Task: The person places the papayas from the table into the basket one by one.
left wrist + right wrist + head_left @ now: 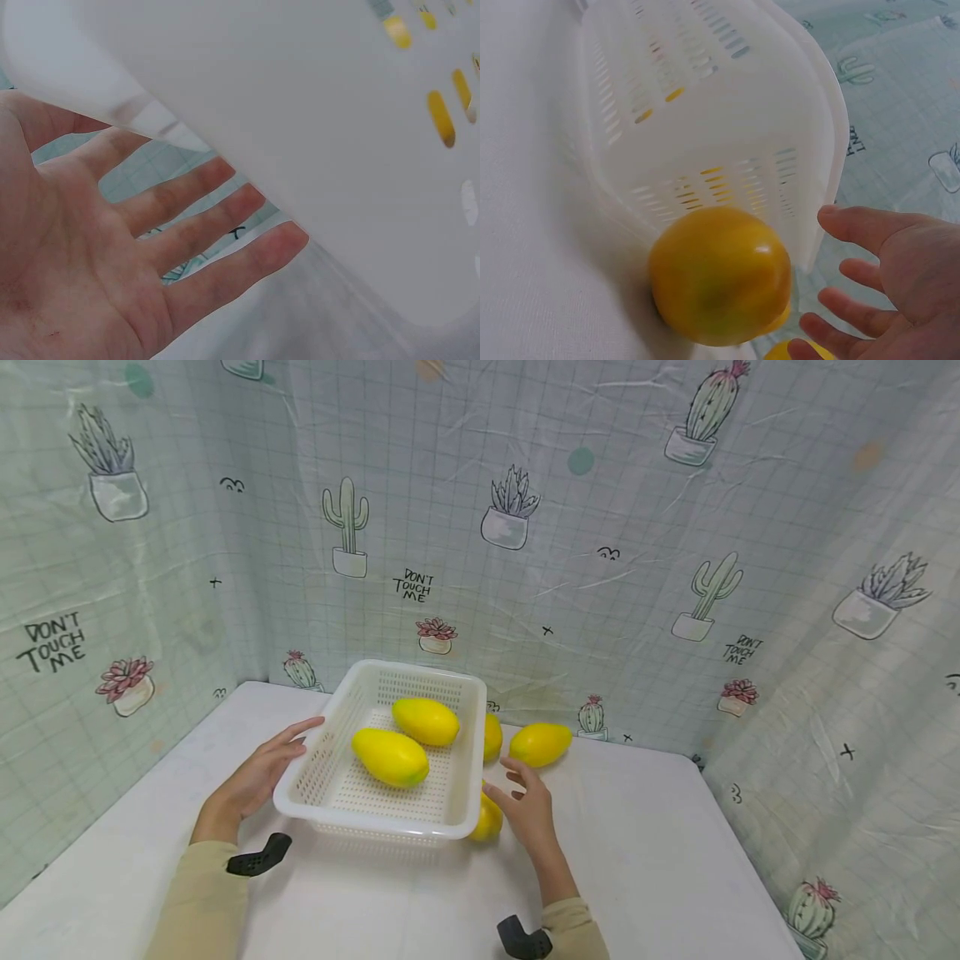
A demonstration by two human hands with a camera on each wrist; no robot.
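A white perforated plastic basket (378,818) holds two smooth yellow oblong fruits (390,758), green at the tip; mango or papaya, I cannot tell. My left hand (258,777) is at the basket's left side. In the left wrist view its fingers (217,262) are extended, their tips against the basket wall below the rim. My right hand (528,806) is beside the right rim, fingers spread and slightly bent, holding nothing. Its thumb (862,225) is at the rim; contact is unclear. Another yellow fruit (720,277) lies between this hand and the basket, partly hidden in the head view.
Behind the right hand lie a yellow fruit (540,744) and another fruit (492,737) partly covered by the basket. The white table (645,860) is bordered by a cactus-print curtain (600,610) at the back and sides. A black wrist device (258,856) is by each sleeve.
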